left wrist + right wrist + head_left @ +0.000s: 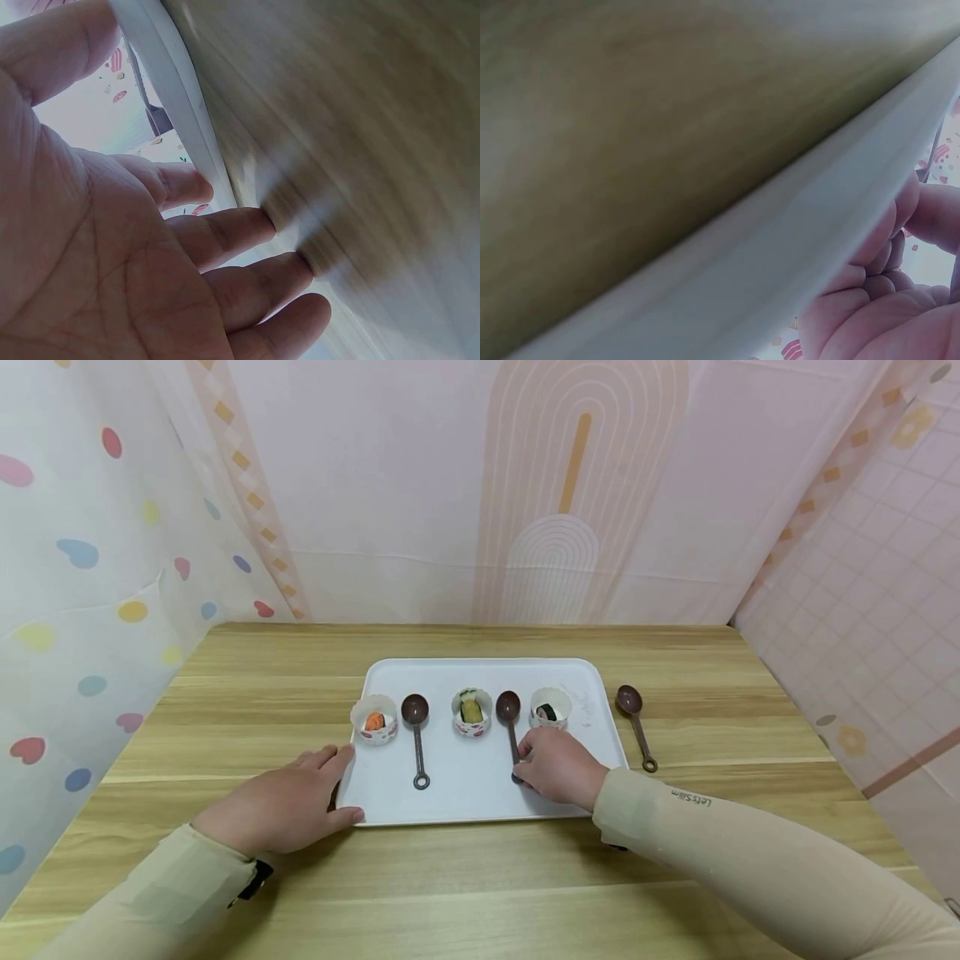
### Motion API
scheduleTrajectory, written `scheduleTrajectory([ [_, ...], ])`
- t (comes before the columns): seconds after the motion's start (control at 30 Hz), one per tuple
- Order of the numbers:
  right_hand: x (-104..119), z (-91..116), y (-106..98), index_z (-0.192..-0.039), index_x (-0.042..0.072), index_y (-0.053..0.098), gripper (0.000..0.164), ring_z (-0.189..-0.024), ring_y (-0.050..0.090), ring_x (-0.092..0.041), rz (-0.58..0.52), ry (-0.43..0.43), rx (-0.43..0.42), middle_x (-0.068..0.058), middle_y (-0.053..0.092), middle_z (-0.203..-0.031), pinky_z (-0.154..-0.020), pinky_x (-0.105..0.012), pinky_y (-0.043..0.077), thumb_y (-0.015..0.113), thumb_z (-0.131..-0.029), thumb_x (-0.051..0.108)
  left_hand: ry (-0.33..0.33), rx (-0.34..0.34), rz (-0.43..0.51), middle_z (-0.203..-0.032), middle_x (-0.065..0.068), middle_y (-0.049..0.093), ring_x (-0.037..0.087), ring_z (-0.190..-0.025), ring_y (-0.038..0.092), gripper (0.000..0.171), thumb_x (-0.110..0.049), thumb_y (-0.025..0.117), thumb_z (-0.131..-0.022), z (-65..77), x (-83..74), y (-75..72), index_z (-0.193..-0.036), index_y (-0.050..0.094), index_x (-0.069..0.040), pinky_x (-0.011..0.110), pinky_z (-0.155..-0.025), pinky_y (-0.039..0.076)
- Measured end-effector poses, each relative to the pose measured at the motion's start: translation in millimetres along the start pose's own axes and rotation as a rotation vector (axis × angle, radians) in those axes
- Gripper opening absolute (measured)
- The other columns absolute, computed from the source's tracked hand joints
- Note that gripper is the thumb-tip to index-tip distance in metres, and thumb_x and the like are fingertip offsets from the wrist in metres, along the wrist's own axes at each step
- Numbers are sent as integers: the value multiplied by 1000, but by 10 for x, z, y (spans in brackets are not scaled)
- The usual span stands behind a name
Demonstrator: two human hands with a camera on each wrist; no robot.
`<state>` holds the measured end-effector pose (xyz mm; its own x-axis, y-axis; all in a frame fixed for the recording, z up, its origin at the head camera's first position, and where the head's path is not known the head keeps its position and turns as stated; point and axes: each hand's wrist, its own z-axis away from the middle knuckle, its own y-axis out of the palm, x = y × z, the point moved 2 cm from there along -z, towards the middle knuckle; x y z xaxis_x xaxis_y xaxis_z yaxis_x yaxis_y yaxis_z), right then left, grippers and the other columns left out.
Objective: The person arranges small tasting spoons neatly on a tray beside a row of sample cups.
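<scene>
My right hand pinches the lower handle of a brown measuring spoon lying on a white tray. My left hand touches the tray's left edge, its thumb at the front left corner and its fingers extended. Another brown spoon lies on the tray, left of the middle paper cup. That cup contains a yellow-topped sushi piece. In the left paper cup is an orange-topped piece; the right cup has a dark-wrapped one.
A third brown spoon lies on the wooden table, just right of the tray. Patterned curtains hang behind the table and along both sides.
</scene>
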<state>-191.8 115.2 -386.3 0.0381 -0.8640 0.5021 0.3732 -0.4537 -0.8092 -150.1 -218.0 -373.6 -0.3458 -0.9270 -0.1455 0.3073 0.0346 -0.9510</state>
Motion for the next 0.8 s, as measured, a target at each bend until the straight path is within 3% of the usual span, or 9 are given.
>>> scheduleTrajectory([
  [0.33, 13, 4, -1, -106, 6, 73, 14, -82, 58, -18, 34, 7, 2, -5, 67, -96, -67, -27, 46, 73, -98, 17, -1, 5, -4, -157, 35, 43, 53, -144, 46, 98, -63, 65, -97, -4, -2, -7, -160, 36, 6, 65, -109, 48],
  [0.8, 31, 7, 4, -106, 6, 72, 17, -80, 58, -18, 63, -7, -28, -7, 69, -98, -66, -26, 46, 75, -97, 20, -4, 11, 1, -158, 36, 43, 53, -145, 45, 97, -62, 65, -97, -9, -2, -13, -160, 35, 6, 65, -110, 47],
])
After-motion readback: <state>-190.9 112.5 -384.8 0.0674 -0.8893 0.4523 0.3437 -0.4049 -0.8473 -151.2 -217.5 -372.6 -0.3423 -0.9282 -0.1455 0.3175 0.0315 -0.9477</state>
